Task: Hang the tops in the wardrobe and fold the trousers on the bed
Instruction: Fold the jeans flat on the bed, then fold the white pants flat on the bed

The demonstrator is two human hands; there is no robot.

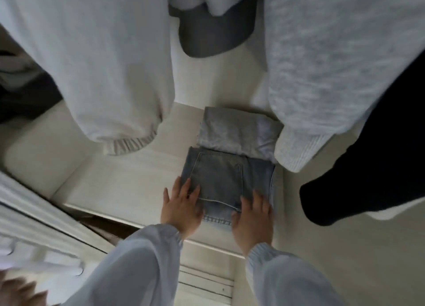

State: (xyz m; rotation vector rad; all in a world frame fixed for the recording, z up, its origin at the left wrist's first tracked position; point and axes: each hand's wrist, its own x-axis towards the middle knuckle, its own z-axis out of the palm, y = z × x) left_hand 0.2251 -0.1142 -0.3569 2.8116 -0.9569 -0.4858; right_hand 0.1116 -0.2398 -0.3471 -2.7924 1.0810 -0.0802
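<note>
While your left hand (181,208) and right hand (253,216) lie flat with straight fingers on the folded jeans (227,181), gripping nothing, you look close to done: the jeans sit on the wardrobe shelf (138,174), touching folded grey trousers (230,131) behind. Farther up, a white top (92,64) and a grey knit top (333,64) already hang.

The top edge cut off the hanging tops (96,60), hiding their hangers. Beyond the fingers (184,186), a sweater cuff (296,147) covered part of the folded grey garment (227,131).
</note>
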